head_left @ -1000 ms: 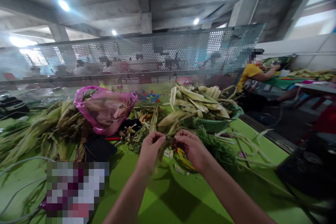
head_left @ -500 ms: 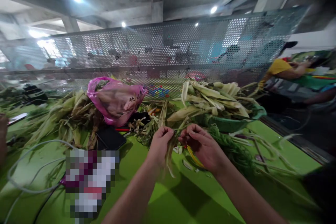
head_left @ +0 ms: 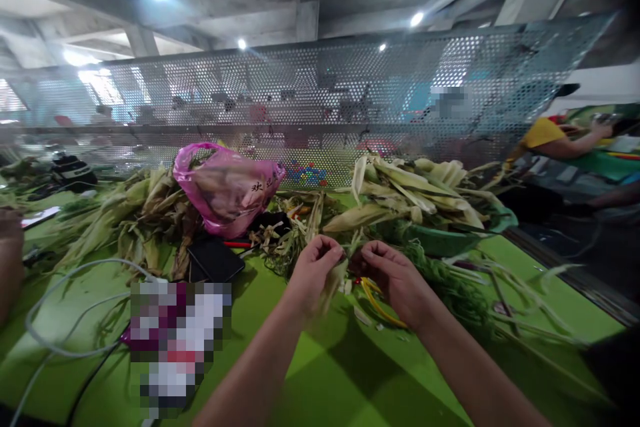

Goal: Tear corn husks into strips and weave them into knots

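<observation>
Above the green table, my left hand (head_left: 316,275) pinches a pale, dry corn husk (head_left: 336,283) between thumb and fingers; its lower end hangs down, slightly blurred. Close on the other side, my right hand (head_left: 400,280) has thumb and fingertips pressed together at thin greenish strips of the same husk; the exact grip is partly hidden. Below the right hand lies a loop of yellow cord (head_left: 375,301). Small pale scraps (head_left: 361,315) rest on the table under both hands. Behind the left hand, dried husk strips (head_left: 315,217) stand up from a pile.
A green basin (head_left: 450,243) heaped with corn husks (head_left: 415,190) stands at right, feathery greenery (head_left: 443,283) before it. Left are a pink plastic bag (head_left: 225,187), more husks (head_left: 143,213), a black phone (head_left: 215,260) and white cables (head_left: 37,317). A perforated metal screen (head_left: 320,107) stands behind.
The view has shifted slightly, so things appear further right. My hands are closer together at the husk, and my right hand's fingers have drawn in.
</observation>
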### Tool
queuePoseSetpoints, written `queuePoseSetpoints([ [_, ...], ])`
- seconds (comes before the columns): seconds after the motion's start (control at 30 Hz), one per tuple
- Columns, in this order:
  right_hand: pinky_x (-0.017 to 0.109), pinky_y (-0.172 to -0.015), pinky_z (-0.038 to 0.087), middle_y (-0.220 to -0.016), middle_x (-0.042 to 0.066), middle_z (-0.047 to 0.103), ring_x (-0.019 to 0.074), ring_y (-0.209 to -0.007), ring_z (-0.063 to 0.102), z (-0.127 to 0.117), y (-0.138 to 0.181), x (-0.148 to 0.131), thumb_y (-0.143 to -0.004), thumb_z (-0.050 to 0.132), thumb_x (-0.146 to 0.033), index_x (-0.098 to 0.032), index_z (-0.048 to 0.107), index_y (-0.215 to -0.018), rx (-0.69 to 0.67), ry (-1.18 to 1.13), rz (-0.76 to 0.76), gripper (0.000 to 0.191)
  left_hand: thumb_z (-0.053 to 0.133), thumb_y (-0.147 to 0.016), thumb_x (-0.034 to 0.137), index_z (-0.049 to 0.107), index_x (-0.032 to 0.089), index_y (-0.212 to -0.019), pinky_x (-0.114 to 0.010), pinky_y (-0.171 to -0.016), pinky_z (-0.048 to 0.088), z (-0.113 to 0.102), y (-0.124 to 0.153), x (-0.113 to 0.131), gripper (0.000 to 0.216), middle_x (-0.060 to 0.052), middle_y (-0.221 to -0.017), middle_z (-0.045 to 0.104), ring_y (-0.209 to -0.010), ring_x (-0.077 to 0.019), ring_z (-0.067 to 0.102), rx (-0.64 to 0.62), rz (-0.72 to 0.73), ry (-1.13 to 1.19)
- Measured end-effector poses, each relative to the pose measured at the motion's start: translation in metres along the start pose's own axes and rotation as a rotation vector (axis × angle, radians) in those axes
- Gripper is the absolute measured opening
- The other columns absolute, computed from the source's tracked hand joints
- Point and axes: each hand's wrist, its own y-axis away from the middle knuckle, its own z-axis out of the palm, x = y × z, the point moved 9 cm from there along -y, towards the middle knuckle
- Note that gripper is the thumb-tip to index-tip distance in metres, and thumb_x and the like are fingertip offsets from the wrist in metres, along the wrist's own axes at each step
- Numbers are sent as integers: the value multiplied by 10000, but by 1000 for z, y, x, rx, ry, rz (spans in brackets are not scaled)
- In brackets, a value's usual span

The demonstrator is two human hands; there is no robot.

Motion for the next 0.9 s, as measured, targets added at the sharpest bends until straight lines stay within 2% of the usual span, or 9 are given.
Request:
queuePoseSetpoints([
  [0.27, 288, -616, 452, -706, 4, 634, 159, -647, 582, 7, 3, -4, -668, 786, -345, -199, 586, -702, -63, 36, 5, 250, 696, -718, 385, 524, 184, -792, -221, -683, 431, 2, 2, 3, 274, -19, -801, 621, -691, -101, 535, -39, -20, 23],
  [0.43, 244, -512, 395, -604, -17, 569, 111, -530, 487, 2, 6, -19, -680, 772, -334, -188, 616, -692, -31, 201, -59, 214, 643, -758, 291, 555, 164, -740, -212, -674, 386, -2, -2, 14, 156, 3, -700, 563, -681, -100, 498, 2, 112, -289],
  [0.5, 230, -477, 356, -593, -28, 543, 94, -502, 448, 1, 7, -24, -699, 760, -328, -192, 634, -711, -14, 276, -101, 185, 636, -752, 267, 567, 162, -744, -217, -654, 374, 0, -4, 11, 126, 11, -688, 544, -663, -101, 479, -21, 117, -365],
  [0.57, 229, -481, 360, -682, -18, 582, 83, -506, 443, 2, 8, -30, -705, 755, -322, -196, 649, -730, 7, 330, -162, 166, 634, -745, 261, 574, 160, -761, -221, -637, 369, 2, -5, 5, 118, 15, -688, 538, -645, -101, 462, -60, 97, -390],
  [0.63, 239, -518, 397, -922, 17, 642, 78, -544, 478, 3, 10, -34, -704, 753, -316, -195, 652, -730, 26, 367, -221, 160, 621, -746, 252, 577, 157, -765, -222, -632, 367, 5, -5, 2, 106, 13, -692, 539, -641, -101, 454, -96, 101, -418],
  [0.7, 260, -561, 433, -1169, 46, 607, 86, -584, 521, 6, 10, -34, -716, 739, -322, -190, 645, -724, 21, 399, -240, 162, 595, -750, 224, 576, 154, -759, -220, -628, 364, 8, -4, 2, 72, 11, -690, 537, -638, -101, 448, -125, 116, -470],
  [0.73, 271, -573, 444, -1202, 53, 599, 96, -594, 535, 8, 10, -33, -725, 729, -330, -191, 644, -730, 16, 414, -235, 163, 582, -744, 199, 573, 154, -750, -219, -627, 364, 9, -4, 1, 47, 12, -685, 534, -634, -101, 444, -137, 124, -499],
  [0.83, 294, -605, 457, -938, 42, 672, 141, -623, 551, 8, 9, -32, -734, 716, -354, -205, 658, -759, 26, 471, -258, 162, 557, -703, 137, 559, 160, -731, -216, -617, 360, 9, -3, 0, 36, 20, -664, 521, -618, -99, 434, -147, 128, -563],
  [0.9, 299, -627, 454, -735, 14, 645, 166, -652, 548, 7, 9, -35, -726, 721, -353, -213, 668, -755, 47, 523, -312, 152, 547, -687, 131, 556, 165, -732, -215, -599, 351, 9, -3, 0, 57, 25, -651, 511, -605, -100, 428, -145, 130, -588],
])
